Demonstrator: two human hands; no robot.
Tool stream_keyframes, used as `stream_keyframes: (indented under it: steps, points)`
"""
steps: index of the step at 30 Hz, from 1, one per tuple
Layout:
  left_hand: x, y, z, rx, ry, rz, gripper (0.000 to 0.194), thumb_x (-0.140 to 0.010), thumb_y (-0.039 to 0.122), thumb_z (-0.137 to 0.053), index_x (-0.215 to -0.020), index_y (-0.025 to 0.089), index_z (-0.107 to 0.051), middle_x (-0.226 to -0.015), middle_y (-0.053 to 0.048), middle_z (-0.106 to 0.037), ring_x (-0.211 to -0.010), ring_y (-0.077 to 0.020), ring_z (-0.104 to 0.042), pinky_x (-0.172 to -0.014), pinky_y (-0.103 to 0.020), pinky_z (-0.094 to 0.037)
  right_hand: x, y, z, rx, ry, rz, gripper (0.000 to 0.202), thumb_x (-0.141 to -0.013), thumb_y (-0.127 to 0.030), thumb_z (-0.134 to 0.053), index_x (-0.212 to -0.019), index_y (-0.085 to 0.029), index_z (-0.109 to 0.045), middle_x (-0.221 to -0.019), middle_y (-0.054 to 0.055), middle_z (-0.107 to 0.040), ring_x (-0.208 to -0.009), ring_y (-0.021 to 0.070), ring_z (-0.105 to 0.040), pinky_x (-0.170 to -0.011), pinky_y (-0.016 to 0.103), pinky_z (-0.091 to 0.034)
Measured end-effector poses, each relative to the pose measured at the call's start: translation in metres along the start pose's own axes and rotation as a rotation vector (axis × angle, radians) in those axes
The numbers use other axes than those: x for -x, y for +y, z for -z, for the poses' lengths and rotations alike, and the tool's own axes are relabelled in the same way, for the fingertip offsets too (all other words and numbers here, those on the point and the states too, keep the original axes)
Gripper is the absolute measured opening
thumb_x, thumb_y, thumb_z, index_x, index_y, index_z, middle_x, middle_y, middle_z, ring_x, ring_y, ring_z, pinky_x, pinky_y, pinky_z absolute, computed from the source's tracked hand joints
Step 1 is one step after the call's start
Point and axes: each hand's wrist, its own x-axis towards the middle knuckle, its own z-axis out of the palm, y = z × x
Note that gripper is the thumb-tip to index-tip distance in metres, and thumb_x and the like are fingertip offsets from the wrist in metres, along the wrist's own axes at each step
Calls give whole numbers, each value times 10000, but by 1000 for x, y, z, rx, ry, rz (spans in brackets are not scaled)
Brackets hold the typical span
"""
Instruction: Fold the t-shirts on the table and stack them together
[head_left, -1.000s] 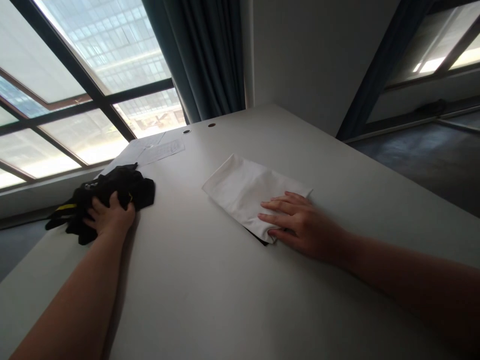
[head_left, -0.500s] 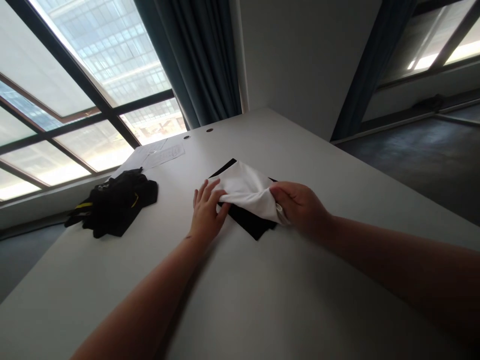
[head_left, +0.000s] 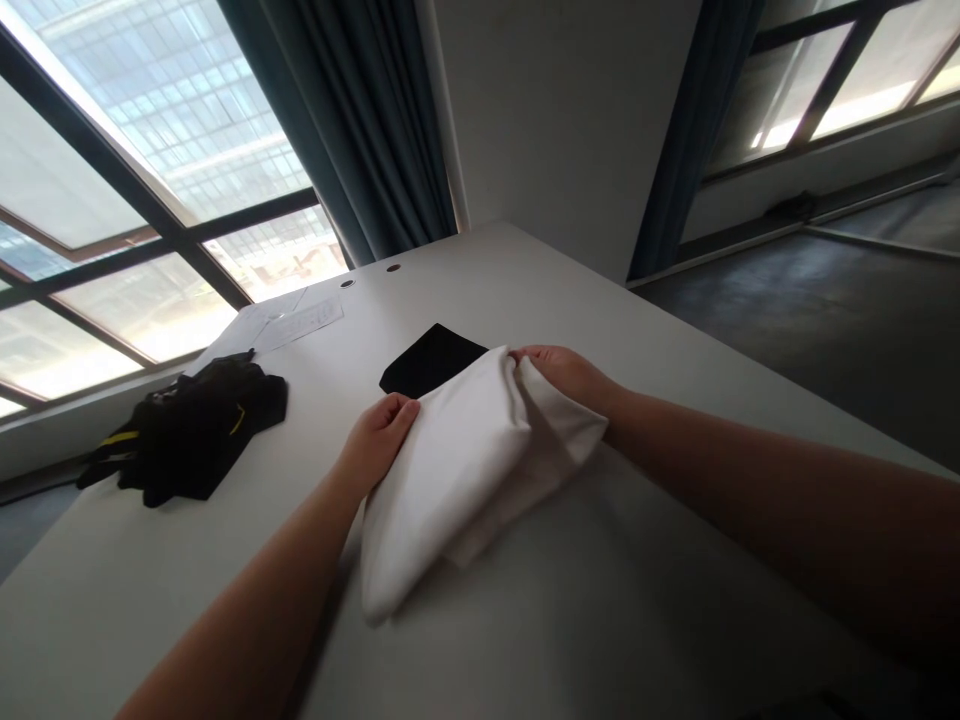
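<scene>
A white folded cloth (head_left: pixel 457 450) hangs between my two hands, its lower folds drooping toward me over the table. My left hand (head_left: pixel 379 435) pinches its upper left edge, thumb on top. At the upper right, my right hand (head_left: pixel 566 375) grips another part of the cloth, with a loose flap falling beside the fingers. Just beyond lies a flat black piece (head_left: pixel 431 358), which looks like fabric; its near part is hidden behind the white cloth.
On the left of the white table (head_left: pixel 675 560) lies a heap of black fabric (head_left: pixel 187 425) with yellow strips. Papers (head_left: pixel 304 322) rest near the window, close to two round holes in the tabletop. Dark curtains (head_left: pixel 341 130) hang behind the far edge.
The white cloth has been lifted off the black piece and drawn toward me, showing more of its surface. My left fingers have closed on its edge. The camera view has shifted slightly right.
</scene>
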Motion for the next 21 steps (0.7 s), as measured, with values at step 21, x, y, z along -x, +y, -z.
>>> stream_keyframes:
  steps: [21]
  points:
    - [78,53,-31,-529,-369,-657,382,-899,319,-724,-1261,254,-622,-1357,-115,-676,-1198,-347,-647,-990,-523,-547,-6,25,10,-75,35,-20,407,-790,-535,-822,-948,-273,-553,-666,-76,-630,-533,133,-505,-518,255,-409]
